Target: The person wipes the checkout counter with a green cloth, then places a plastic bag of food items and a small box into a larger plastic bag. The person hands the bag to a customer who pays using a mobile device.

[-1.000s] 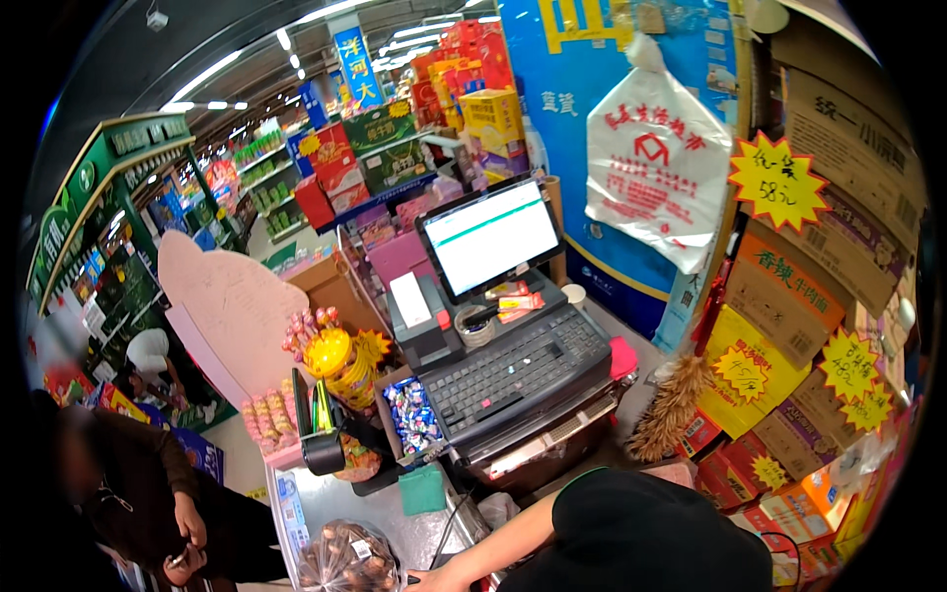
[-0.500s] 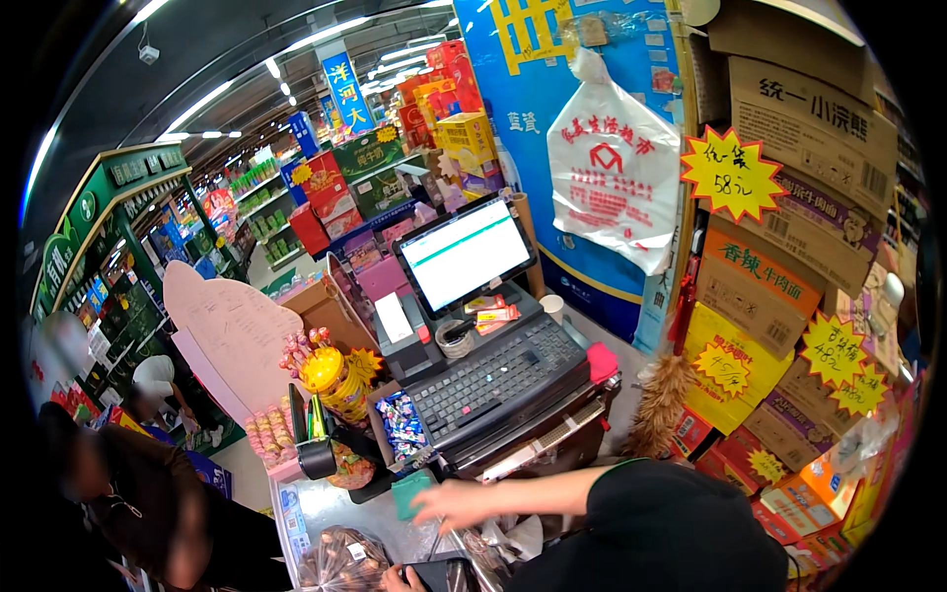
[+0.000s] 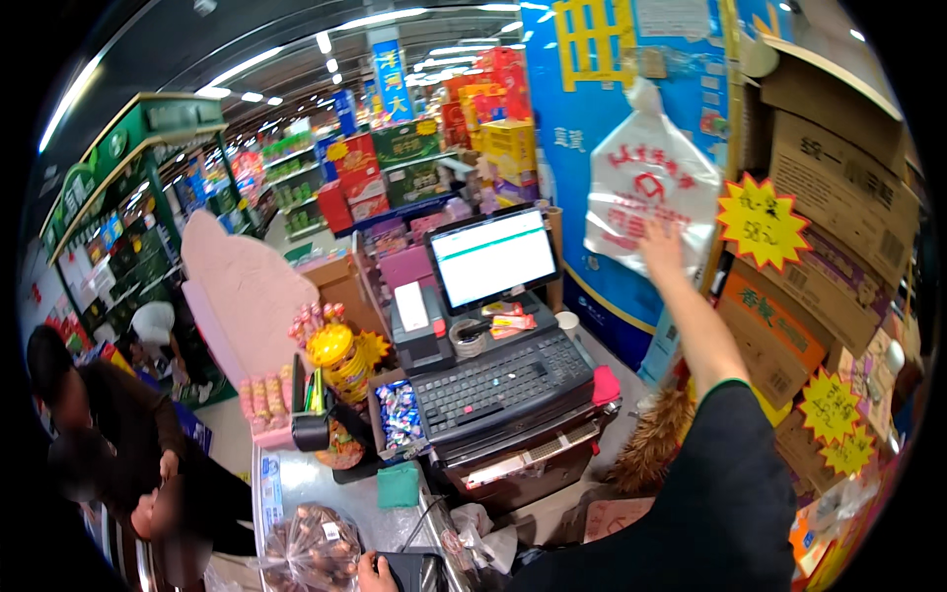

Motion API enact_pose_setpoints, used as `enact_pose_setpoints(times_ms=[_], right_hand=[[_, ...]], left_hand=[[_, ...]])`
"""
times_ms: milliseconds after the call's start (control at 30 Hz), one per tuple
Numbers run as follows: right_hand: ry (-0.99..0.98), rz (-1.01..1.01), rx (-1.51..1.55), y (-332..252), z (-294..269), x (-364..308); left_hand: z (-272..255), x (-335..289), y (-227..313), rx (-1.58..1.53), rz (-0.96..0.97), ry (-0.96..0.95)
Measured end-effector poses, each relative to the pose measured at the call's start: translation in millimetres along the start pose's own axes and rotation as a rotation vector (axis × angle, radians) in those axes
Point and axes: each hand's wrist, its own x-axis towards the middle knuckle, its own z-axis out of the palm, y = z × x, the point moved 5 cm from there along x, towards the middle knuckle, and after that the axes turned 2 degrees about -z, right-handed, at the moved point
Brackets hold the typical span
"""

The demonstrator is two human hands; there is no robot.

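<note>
My right arm stretches up and forward, and my right hand lies against the lower part of a hanging white plastic shopping bag with red print. Its fingers are spread; no grip on the bag shows. Low in the picture, my left hand is at the edge of a black device with a cable, its fingers closed on it. Left of that hand, a clear bag of brown lumpy goods with a white label rests on the metal counter. A folded green cloth lies farther up the counter.
Ahead stand a monitor and a black keyboard, beside a box of wrapped sweets and a yellow lollipop tub. Stacked cartons line the right. A person in dark clothes stands left of the counter.
My right hand has left the counter by the green cloth and moved up and right to the hanging bag. My left hand stays by the black device. The view has shifted.
</note>
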Motion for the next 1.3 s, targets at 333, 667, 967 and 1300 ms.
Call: enact_pose_setpoints(times_ms=[333, 667, 967, 1300], right_hand=[[0.0, -0.042, 0.061, 88.5, 23.9, -30.7], [0.188, -0.017, 0.328, 57.6, 51.0, -13.9], [-0.103, -0.182, 1.15, -88.3, -18.7, -123.4], [-0.419, -0.377, 2.37, -387.5, -329.7, -253.7]], left_hand=[[37.0, 23.7, -18.3, -0.24, 0.052, 0.177], [29.7, 10.3, -28.2, -0.222, -0.002, 0.234], [40.5, 18.2, -29.6, -0.31, 0.029, 0.222], [53.4, -2.6, 25.1, -1.737, 0.105, -0.353]])
